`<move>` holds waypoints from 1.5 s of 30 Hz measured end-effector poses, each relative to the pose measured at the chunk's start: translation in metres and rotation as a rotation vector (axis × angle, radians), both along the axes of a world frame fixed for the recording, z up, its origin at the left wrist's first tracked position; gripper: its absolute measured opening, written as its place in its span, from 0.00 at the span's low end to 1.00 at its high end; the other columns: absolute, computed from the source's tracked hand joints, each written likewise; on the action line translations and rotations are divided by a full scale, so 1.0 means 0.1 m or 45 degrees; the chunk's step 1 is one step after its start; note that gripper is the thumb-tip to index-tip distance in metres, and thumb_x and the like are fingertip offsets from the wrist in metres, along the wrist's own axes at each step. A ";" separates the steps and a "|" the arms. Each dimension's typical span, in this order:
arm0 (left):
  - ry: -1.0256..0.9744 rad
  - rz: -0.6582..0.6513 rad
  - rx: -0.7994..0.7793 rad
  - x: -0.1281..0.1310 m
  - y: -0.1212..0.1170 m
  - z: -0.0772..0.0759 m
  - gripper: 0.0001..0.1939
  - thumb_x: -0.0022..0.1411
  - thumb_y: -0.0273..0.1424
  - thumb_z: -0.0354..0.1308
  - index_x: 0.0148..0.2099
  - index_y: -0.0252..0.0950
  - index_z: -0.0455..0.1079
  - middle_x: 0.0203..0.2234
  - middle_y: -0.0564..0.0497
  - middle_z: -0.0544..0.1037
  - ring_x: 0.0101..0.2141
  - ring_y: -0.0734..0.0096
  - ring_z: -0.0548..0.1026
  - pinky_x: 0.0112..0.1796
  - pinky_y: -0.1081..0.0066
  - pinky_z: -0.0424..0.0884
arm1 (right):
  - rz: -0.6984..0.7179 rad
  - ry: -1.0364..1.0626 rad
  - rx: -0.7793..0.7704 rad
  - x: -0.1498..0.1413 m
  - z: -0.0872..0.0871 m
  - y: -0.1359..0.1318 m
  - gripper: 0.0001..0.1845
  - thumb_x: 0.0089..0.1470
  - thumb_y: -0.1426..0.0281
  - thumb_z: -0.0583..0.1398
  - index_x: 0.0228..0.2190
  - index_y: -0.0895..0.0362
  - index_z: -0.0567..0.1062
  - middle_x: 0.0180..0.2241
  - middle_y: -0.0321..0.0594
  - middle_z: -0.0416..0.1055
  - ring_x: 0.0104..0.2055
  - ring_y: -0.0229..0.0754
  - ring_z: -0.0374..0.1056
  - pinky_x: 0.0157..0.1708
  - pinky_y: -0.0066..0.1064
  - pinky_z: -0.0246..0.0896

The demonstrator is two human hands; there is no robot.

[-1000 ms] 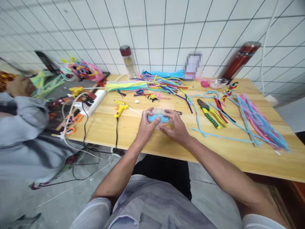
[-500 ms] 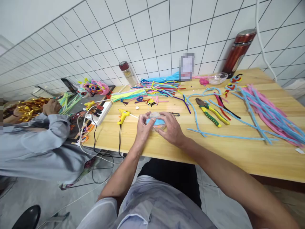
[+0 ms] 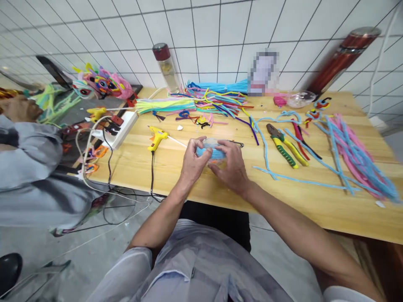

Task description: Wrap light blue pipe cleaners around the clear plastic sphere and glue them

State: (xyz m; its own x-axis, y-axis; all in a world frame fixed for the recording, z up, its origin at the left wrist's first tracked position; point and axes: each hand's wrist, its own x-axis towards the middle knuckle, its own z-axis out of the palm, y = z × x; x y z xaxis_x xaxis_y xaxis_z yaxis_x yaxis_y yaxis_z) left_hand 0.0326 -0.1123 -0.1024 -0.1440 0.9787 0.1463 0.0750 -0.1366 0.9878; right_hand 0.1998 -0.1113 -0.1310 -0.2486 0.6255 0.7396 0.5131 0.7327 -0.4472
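Observation:
Between my hands is a clear, rounded plastic piece wrapped with light-blue pipe cleaner [image 3: 210,152], held just above the table. My left hand [image 3: 192,162] grips it from the left, its thumb pressed on the blue winding. From the right, the curled fingers of my right hand [image 3: 233,168] close on it, with the thumb low at its near edge. A yellow glue gun [image 3: 158,139] with a white glue stick lies left of my hands. Pliers with green and yellow handles [image 3: 282,147] rest to the right, near a loose blue pipe cleaner [image 3: 265,147].
Bundles of coloured pipe cleaners [image 3: 166,105] lie at the back; a pink and blue bundle [image 3: 355,155] is at right. A glass bottle [image 3: 166,69] and red thermos [image 3: 346,58] stand behind. Left are a power strip [image 3: 124,130], cables and a co-worker's sleeve [image 3: 28,147].
The view swings left and back again. Both hands stay around the wrapped piece; my right fingers shift slightly on it, and its blue winding shows more than half a second ago.

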 end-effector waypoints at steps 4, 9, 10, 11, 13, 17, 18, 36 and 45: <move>-0.176 -0.037 -0.097 0.01 0.02 -0.03 0.20 0.53 0.39 0.69 0.40 0.42 0.60 0.58 0.38 0.79 0.59 0.50 0.79 0.59 0.53 0.73 | -0.029 -0.053 0.069 0.00 0.07 -0.05 0.33 0.65 0.59 0.69 0.64 0.53 0.65 0.60 0.57 0.75 0.61 0.62 0.73 0.59 0.62 0.71; -0.330 -0.139 -0.126 0.01 -0.06 0.00 0.21 0.52 0.40 0.69 0.38 0.42 0.60 0.59 0.38 0.79 0.58 0.49 0.79 0.58 0.52 0.74 | -0.107 -0.143 0.077 0.04 0.14 -0.21 0.41 0.64 0.58 0.70 0.70 0.51 0.60 0.63 0.57 0.73 0.64 0.63 0.72 0.60 0.64 0.72; -0.349 -0.166 -0.131 0.00 -0.09 0.01 0.21 0.52 0.40 0.69 0.38 0.42 0.60 0.59 0.38 0.79 0.58 0.50 0.79 0.58 0.53 0.74 | -0.132 -0.151 0.066 0.04 0.14 -0.26 0.43 0.64 0.57 0.70 0.71 0.51 0.59 0.63 0.58 0.72 0.65 0.64 0.72 0.61 0.64 0.72; -0.362 -0.194 -0.136 0.00 -0.11 0.01 0.20 0.52 0.40 0.69 0.38 0.41 0.60 0.59 0.38 0.79 0.58 0.50 0.79 0.57 0.54 0.75 | -0.154 -0.154 0.053 0.04 0.14 -0.31 0.44 0.64 0.56 0.71 0.71 0.51 0.59 0.64 0.58 0.71 0.66 0.64 0.71 0.62 0.65 0.71; -0.368 -0.248 -0.139 -0.02 -0.15 0.01 0.20 0.52 0.40 0.69 0.38 0.41 0.60 0.59 0.38 0.79 0.57 0.51 0.79 0.56 0.54 0.75 | -0.189 -0.143 0.018 0.02 0.13 -0.40 0.45 0.63 0.55 0.71 0.71 0.50 0.59 0.65 0.59 0.70 0.68 0.64 0.70 0.63 0.66 0.71; -0.356 -0.335 -0.141 -0.06 -0.20 0.00 0.20 0.51 0.40 0.69 0.37 0.41 0.61 0.59 0.37 0.79 0.56 0.51 0.79 0.54 0.55 0.76 | -0.197 -0.113 -0.051 -0.03 0.13 -0.53 0.40 0.65 0.56 0.70 0.69 0.51 0.61 0.64 0.58 0.71 0.68 0.61 0.71 0.62 0.63 0.74; -0.362 -0.347 -0.139 -0.06 -0.21 -0.01 0.19 0.52 0.40 0.69 0.37 0.41 0.61 0.59 0.38 0.79 0.57 0.50 0.79 0.55 0.55 0.76 | -0.190 -0.117 -0.058 -0.04 0.14 -0.54 0.38 0.65 0.57 0.70 0.68 0.50 0.62 0.64 0.57 0.72 0.68 0.61 0.71 0.62 0.63 0.74; -0.102 -0.130 -0.031 -0.19 -0.36 -0.02 0.14 0.62 0.40 0.66 0.38 0.41 0.64 0.61 0.38 0.79 0.63 0.51 0.76 0.64 0.52 0.68 | -0.094 -0.136 -0.035 -0.21 0.08 -0.41 0.37 0.65 0.57 0.69 0.67 0.52 0.63 0.62 0.57 0.75 0.66 0.61 0.73 0.64 0.64 0.73; -0.333 -0.204 -0.177 -0.38 -0.27 -0.09 0.21 0.57 0.43 0.71 0.38 0.41 0.62 0.63 0.40 0.78 0.63 0.50 0.77 0.59 0.55 0.74 | 0.047 -0.045 -0.164 -0.26 0.01 -0.42 0.50 0.60 0.56 0.73 0.72 0.51 0.56 0.72 0.62 0.63 0.76 0.65 0.62 0.69 0.68 0.66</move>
